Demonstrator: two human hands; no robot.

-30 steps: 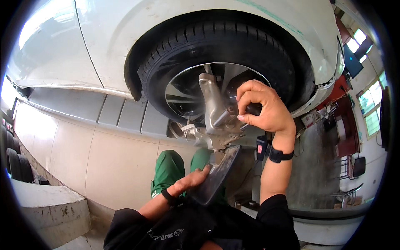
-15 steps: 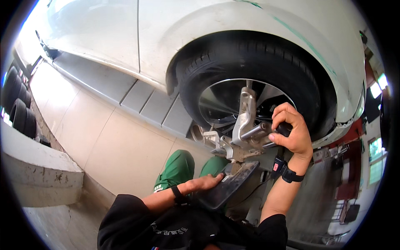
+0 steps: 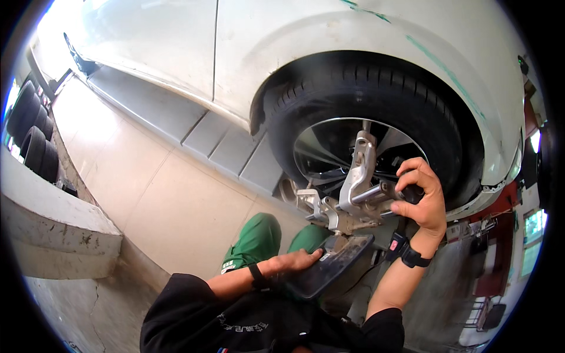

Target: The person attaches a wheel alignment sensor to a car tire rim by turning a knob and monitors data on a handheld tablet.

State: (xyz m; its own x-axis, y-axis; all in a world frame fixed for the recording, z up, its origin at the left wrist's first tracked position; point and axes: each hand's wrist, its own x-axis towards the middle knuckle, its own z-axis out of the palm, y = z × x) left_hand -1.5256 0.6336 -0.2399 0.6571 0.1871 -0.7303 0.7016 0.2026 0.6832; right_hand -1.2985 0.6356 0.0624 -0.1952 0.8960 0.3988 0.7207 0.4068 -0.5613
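Note:
A silver metal wheel clamp [image 3: 360, 167] sits against the spoked rim [image 3: 313, 143] of a car wheel with a black tyre [image 3: 376, 88]. My right hand [image 3: 431, 203] is closed around the clamp's black knob [image 3: 413, 193], with its fingers curled over the top and the thumb underneath. At the clamp's lower end hangs a flat, dark rectangular plate [image 3: 338, 267], tilted. My left hand [image 3: 294, 260] grips the plate's near left edge, thumb on its face beside the mount; the fingers behind it are hidden.
The white car body [image 3: 282, 29], marked with green scrapes, arches over the wheel. Grey ramp panels [image 3: 226, 150] run along its left side above a tiled floor [image 3: 170, 194]. Black tyres [image 3: 40, 153] stand at far left, beyond a pale concrete ledge [image 3: 59, 241].
The whole view has shifted, so the car, clamp and wheel sit a little farther right and lower. Both hands keep their holds on the knob and the plate.

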